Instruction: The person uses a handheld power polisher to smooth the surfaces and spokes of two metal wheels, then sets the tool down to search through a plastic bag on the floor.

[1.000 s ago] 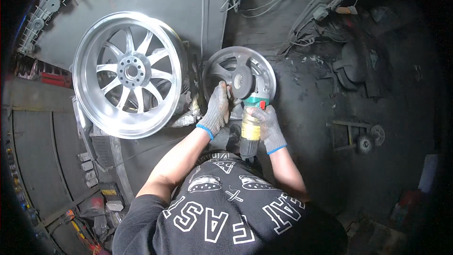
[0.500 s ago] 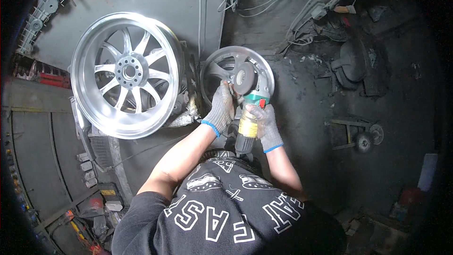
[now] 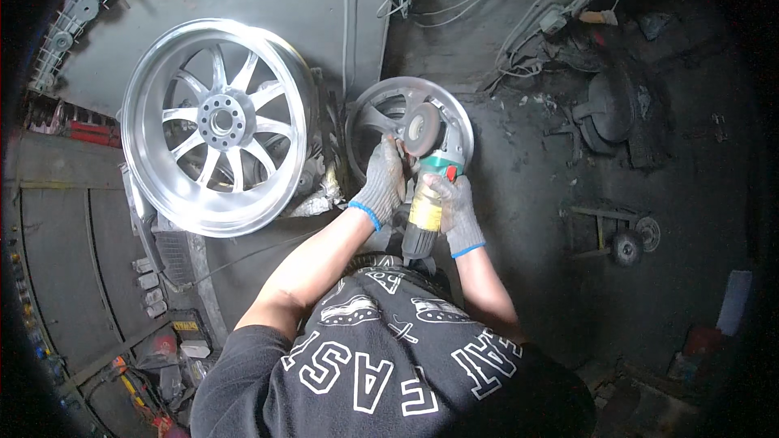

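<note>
My right hand (image 3: pixel 459 209), in a grey knit glove with a blue cuff, is wrapped round the body of an angle grinder (image 3: pixel 427 209) with a green collar, a red button and a yellow band. Its round abrasive disc (image 3: pixel 422 129) stands over a dull grey alloy wheel (image 3: pixel 367 111); whether they touch I cannot tell. On the grinder's left, my gloved left hand (image 3: pixel 383 178) is closed close behind the disc, and what its fingers hold is hidden.
A large shiny spoked wheel rim (image 3: pixel 294 126) stands at the left beside the work. Cables (image 3: pixel 527 49) hang at the back. On the right are a dark round seat (image 3: pixel 608 109) and a small wheeled frame (image 3: pixel 626 246). Tools (image 3: pixel 134 393) lie at the lower left.
The grinder's disc has shifted slightly right and its rear end slightly left, both hands moving with it. Both hands keep their closed posture.
</note>
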### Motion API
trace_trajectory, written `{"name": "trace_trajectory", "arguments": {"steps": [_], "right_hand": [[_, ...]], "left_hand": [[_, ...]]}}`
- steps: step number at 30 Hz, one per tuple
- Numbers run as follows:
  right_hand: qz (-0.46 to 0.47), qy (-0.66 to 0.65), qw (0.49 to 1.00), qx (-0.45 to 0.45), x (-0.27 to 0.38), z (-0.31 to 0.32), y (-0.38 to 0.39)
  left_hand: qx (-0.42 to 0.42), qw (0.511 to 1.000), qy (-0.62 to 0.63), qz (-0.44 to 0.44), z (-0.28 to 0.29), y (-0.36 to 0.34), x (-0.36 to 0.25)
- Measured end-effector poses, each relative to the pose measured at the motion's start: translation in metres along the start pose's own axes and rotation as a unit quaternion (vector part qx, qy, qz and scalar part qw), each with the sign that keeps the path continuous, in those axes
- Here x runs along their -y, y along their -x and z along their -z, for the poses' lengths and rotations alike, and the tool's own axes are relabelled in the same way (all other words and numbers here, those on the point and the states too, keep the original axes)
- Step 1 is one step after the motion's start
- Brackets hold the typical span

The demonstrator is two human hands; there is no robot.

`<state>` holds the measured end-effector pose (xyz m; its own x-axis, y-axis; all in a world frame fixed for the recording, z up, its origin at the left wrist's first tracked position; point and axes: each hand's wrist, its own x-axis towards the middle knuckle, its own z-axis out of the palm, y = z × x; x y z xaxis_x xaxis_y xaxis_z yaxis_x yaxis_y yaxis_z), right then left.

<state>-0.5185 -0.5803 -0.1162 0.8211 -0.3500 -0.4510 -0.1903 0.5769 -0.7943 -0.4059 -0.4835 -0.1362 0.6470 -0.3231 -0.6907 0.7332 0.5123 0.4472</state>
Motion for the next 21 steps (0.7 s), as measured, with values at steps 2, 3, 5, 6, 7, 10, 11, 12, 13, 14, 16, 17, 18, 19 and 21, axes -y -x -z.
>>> {"name": "trace_trajectory", "arguments": {"steps": [2, 3, 5, 6, 7, 10, 11, 12, 13, 14, 16, 17, 18, 19, 21], "right_hand": [[0.001, -0.006, 1.0, -0.008, 0.0, 0.002, -0.002], [0.003, -0.011, 1.0, -0.015, 0.0, 0.003, -0.004], [0.001, -0.005, 1.0, -0.029, -0.001, 0.012, -0.006], [-0.003, 0.001, 0.999, -0.035, -0.002, 0.014, -0.007], [-0.001, 0.0, 0.999, -0.037, 0.0, 0.015, -0.007], [-0.004, 0.04, 0.997, -0.07, 0.008, 0.01, -0.007], [0.037, 0.132, 0.988, -0.075, 0.016, 0.005, -0.005], [0.078, 0.223, 0.968, -0.081, 0.023, 0.001, -0.003], [0.079, 0.218, 0.969, -0.083, 0.026, -0.002, -0.002], [0.122, 0.31, 0.933, -0.136, 0.028, -0.004, -0.001], [0.162, 0.392, 0.885, -0.191, 0.029, -0.006, -0.001], [0.147, 0.437, 0.867, -0.19, 0.029, 0.0, 0.0], [0.131, 0.48, 0.847, -0.187, 0.029, 0.004, 0.001], [0.129, 0.475, 0.85, -0.186, 0.03, 0.0, 0.003], [0.106, 0.504, 0.841, -0.165, 0.031, -0.008, 0.007]], "left_hand": [[0.042, 0.998, -0.02, -0.029, 0.006, -0.003, -0.001], [0.043, 0.998, -0.021, -0.028, 0.009, -0.004, -0.003], [0.051, 0.998, -0.019, -0.004, 0.002, 0.007, -0.016], [0.054, 0.998, -0.021, -0.002, 0.007, 0.003, -0.021], [0.086, 0.995, -0.044, -0.03, 0.008, 0.003, -0.029], [0.07, 0.988, -0.114, -0.078, 0.01, 0.003, -0.043], [0.08, 0.967, -0.199, -0.136, 0.015, -0.004, -0.049], [0.09, 0.936, -0.281, -0.192, 0.019, -0.011, -0.054], [0.07, 0.915, -0.318, -0.238, 0.023, -0.018, -0.056], [0.072, 0.913, -0.322, -0.238, 0.028, -0.023, -0.06], [0.034, 0.859, -0.389, -0.33, 0.035, -0.031, -0.064], [0.015, 0.822, -0.445, -0.356, 0.011, 0.005, -0.074], [0.023, 0.822, -0.449, -0.35, 0.012, -0.002, -0.068], [0.055, 0.813, -0.445, -0.372, 0.016, -0.003, -0.071], [0.086, 0.8, -0.446, -0.392, 0.023, -0.003, -0.073]]}}
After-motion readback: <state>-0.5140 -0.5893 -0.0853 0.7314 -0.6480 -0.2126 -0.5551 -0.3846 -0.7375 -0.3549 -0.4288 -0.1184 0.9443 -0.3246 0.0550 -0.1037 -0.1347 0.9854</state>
